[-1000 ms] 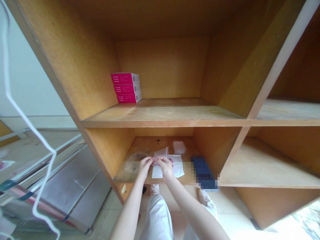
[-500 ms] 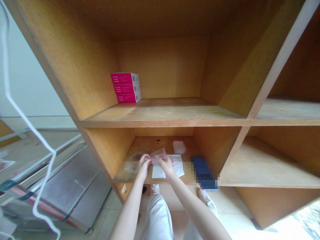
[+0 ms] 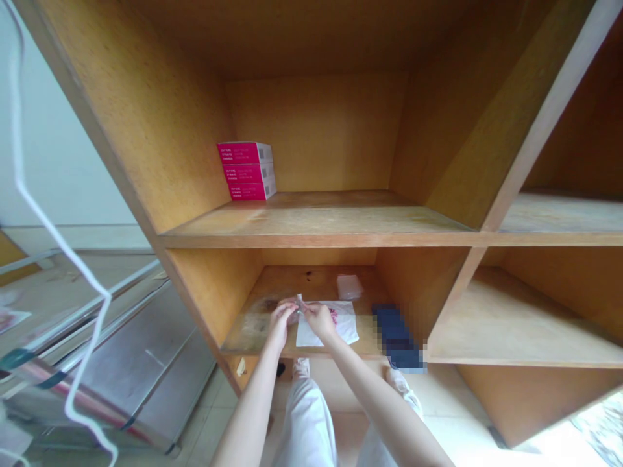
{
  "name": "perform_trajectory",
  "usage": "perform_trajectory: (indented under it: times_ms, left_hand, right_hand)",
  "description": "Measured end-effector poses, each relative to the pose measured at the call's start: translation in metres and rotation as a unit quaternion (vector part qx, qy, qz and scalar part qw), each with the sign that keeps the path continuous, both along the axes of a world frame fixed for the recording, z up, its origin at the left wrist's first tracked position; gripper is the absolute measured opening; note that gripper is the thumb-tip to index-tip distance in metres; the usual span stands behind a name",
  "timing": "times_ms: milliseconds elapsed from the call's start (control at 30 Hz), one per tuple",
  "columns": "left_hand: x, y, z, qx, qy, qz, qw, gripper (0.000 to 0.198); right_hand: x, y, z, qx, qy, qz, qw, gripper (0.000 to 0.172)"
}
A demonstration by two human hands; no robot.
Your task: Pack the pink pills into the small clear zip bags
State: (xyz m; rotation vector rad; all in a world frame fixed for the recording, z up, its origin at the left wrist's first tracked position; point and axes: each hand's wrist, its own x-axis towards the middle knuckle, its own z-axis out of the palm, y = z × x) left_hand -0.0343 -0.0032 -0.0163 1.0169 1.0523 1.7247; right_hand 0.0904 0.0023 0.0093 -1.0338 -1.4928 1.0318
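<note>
- Thin clear plastic wrapper [image 3: 299, 303] pinched between left hand [image 3: 281, 321] and right hand [image 3: 318, 319], both clamped on it, just above white paper sheet [image 3: 343, 331] on orange wooden shelf [image 3: 311, 279]
- looks light, soft, slippery; grab its edge

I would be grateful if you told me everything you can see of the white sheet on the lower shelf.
The white sheet lies flat on the lower shelf, close to its front edge. It is roughly rectangular and thin, though it could be paper or plastic; I cannot tell which. Pink printing shows near its top edge. The right hand is over its upper part, partly hiding it, and the left hand is just beyond its left edge.
</note>
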Motion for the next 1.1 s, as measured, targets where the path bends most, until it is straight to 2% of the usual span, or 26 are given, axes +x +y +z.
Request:
perform_trajectory:
  times_ms: [133, 300, 433, 633, 900, 1100]
  left_hand:
    - [0.001, -0.003, 0.003, 0.009, 0.028, -0.002, 1.0, 0.017]
    - [0.001, -0.002, 0.003, 0.009, 0.062, 0.006, 0.998, 0.017]
    - [0.001, 0.0, 0.002, 0.007, 0.069, 0.023, 0.997, 0.016]
    - [0.001, 0.0, 0.0, 0.02, 0.049, 0.029, 0.998, 0.017]
    - [-0.002, 0.004, -0.008, 0.014, 0.034, 0.021, 0.999, 0.017]
    - [-0.001, 0.002, -0.004, 0.014, 0.047, 0.009, 0.999, 0.017]
  right_hand:
    - [-0.002, -0.003, 0.009, 0.034, -0.038, 0.045, 0.998, 0.02]
    - [-0.004, -0.008, 0.015, 0.083, -0.059, 0.05, 0.994, 0.016]
    - [-0.006, -0.011, 0.017, 0.115, -0.061, 0.062, 0.99, 0.022]
    - [-0.006, -0.008, 0.017, 0.099, -0.061, 0.071, 0.991, 0.017]
    - [-0.004, -0.003, 0.015, 0.06, -0.053, -0.002, 0.997, 0.008]
    - [-0.002, -0.001, 0.019, 0.061, -0.076, 0.036, 0.995, 0.019]
